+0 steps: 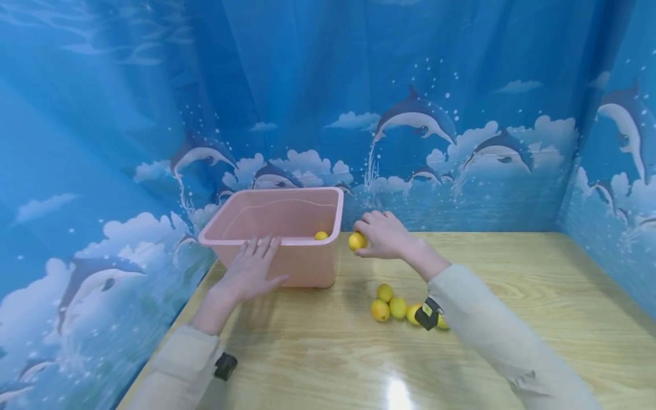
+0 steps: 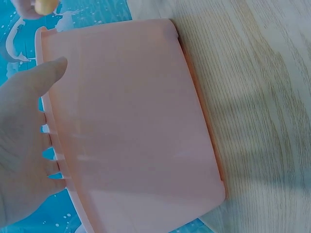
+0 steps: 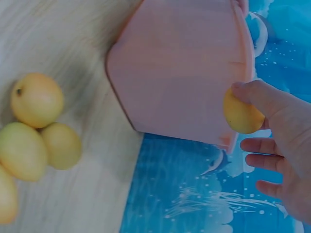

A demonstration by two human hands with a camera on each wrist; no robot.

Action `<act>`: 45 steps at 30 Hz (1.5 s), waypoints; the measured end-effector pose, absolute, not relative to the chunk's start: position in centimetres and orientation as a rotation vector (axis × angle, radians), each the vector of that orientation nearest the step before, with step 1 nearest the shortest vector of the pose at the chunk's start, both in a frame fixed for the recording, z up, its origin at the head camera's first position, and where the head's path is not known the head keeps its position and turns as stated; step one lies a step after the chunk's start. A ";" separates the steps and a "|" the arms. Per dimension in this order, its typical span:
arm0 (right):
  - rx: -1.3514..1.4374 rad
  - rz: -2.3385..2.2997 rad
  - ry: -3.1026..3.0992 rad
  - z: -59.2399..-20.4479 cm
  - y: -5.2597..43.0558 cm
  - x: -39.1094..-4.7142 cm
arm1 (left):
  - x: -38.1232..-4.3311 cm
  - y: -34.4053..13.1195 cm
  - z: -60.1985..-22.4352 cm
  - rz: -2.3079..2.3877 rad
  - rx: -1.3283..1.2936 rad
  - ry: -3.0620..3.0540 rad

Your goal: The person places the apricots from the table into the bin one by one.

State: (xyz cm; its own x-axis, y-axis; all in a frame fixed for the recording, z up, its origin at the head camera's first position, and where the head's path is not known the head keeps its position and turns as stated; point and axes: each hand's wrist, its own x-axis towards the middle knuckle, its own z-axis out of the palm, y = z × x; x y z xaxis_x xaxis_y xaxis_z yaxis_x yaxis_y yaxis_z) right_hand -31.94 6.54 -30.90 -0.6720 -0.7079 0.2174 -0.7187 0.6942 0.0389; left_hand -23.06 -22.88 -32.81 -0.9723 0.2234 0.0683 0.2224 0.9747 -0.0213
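My right hand (image 1: 383, 234) pinches a yellow oval fruit (image 1: 357, 241) between thumb and fingers, just right of the pink bin (image 1: 307, 265). In the right wrist view this fruit (image 3: 241, 112) overlaps the bin's rim, and the other fingers stand apart from it. The left hand (image 1: 251, 267) rests with outstretched fingers on the bin's front rim; its thumb (image 2: 51, 75) lies against the outer wall side in the left wrist view. Inside the bin, one yellow fruit (image 1: 321, 235) shows above the front rim; the rest of the floor is hidden.
Several yellow fruits (image 1: 381, 310) lie grouped on the wooden table (image 1: 328, 359), right of the bin and partly below my right forearm. A dark wrist device (image 1: 428, 314) hides part of the group. A blue dolphin-print curtain (image 1: 318, 85) stands behind and beside the table.
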 end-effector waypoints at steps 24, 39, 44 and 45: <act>1.080 0.130 -2.661 -27.1 1.8 -32.9 | -23.0 -23.0 -32.8 0.029 -0.384 -3.021; 1.004 0.071 -2.722 -29.0 -1.5 -32.8 | -22.9 -22.9 -33.3 0.047 -0.375 -3.011; 0.978 0.119 -2.742 -29.6 -1.8 -33.0 | -22.8 -22.9 -33.3 0.041 -0.365 -3.017; 0.978 0.125 -2.740 -29.6 -1.8 -33.0 | -22.8 -22.9 -33.3 0.036 -0.367 -3.017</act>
